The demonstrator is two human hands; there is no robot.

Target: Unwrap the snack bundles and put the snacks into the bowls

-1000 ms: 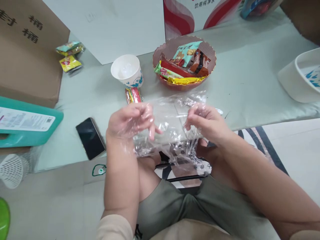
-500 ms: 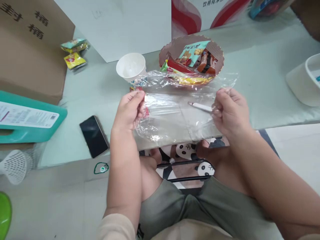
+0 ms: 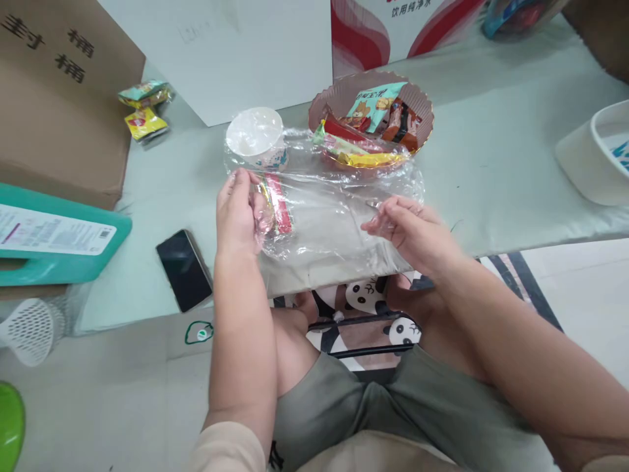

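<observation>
A clear plastic bag (image 3: 329, 216) is spread over the pale green table (image 3: 491, 164) in front of me. My left hand (image 3: 238, 213) pinches its left edge, next to a red and yellow snack bar (image 3: 278, 203) seen through the film. My right hand (image 3: 407, 229) pinches the bag's right edge, fingers closed on the plastic. Just beyond the bag stand a white paper cup (image 3: 255, 137) and a brown fluted bowl (image 3: 415, 105) holding several wrapped snacks.
A black phone (image 3: 184, 269) lies left of my left arm. A teal board (image 3: 54, 236) and a cardboard box (image 3: 59, 98) sit at the left, with two snack packets (image 3: 142, 108) behind. A white tub (image 3: 597, 157) is at the right edge.
The bag went from crumpled between my hands to stretched wide, then lowered onto the table. My right hand has moved inward and down; the left stays at the bag's left edge.
</observation>
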